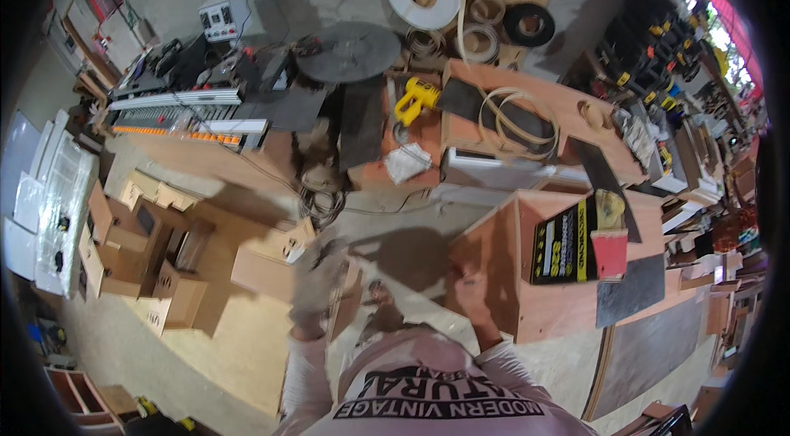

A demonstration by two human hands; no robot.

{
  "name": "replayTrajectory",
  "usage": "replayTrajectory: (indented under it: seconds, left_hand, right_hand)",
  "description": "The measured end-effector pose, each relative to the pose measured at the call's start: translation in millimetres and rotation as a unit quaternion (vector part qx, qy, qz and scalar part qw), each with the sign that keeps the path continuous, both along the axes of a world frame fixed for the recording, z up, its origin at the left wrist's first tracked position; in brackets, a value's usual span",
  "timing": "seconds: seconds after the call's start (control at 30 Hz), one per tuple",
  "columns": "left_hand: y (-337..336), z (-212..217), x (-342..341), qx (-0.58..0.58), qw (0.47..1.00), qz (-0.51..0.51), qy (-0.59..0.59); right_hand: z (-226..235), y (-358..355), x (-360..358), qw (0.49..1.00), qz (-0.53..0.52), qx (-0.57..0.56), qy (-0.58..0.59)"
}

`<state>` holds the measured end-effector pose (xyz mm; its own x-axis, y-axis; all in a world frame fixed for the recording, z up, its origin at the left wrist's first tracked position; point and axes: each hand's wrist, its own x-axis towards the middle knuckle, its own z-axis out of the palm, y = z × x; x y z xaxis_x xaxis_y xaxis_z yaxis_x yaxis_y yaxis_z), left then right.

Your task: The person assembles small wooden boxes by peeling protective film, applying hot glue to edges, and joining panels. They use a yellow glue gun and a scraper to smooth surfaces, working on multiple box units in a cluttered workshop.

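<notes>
My left hand point(317, 284) is a greyish blur. It is nearest to a small wooden panel point(262, 273) and a narrow wooden strip point(346, 303), and its fingers are smeared by motion. Beside the left wall of a plywood box point(494, 243) is my right hand point(473, 292), apparently against it. I cannot make out how its fingers are placed. On that box lie a black and yellow package point(563, 245), a red sheet point(610, 255) and a yellowish pad point(609, 210).
A yellow heat gun point(418, 99) and a white cloth point(408, 163) lie on the bench ahead. Coiled edging strip point(520, 119) rests to its right. Cables point(322, 204) run across the floor. Open wooden boxes point(177, 300) stand at left; a dark board point(646, 354) lies at right.
</notes>
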<state>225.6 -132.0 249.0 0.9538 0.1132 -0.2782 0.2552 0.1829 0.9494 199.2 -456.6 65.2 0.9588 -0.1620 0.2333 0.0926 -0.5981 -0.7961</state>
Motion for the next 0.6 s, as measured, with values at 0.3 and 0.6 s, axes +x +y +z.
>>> replayTrajectory:
  seconds: [0.3, 0.6]
  left_hand:
    - [147.7, -99.9, -11.5, 0.566, 0.81, 0.092, 0.123]
    - [147.5, -159.0, -12.3, 0.592, 0.758, 0.202, 0.182]
  right_hand:
    - [-50.9, 35.0, 105.4, 0.97, 0.108, -0.154, 0.154]
    - [-87.3, 61.4, 290.5, 0.966, 0.097, 0.082, 0.227]
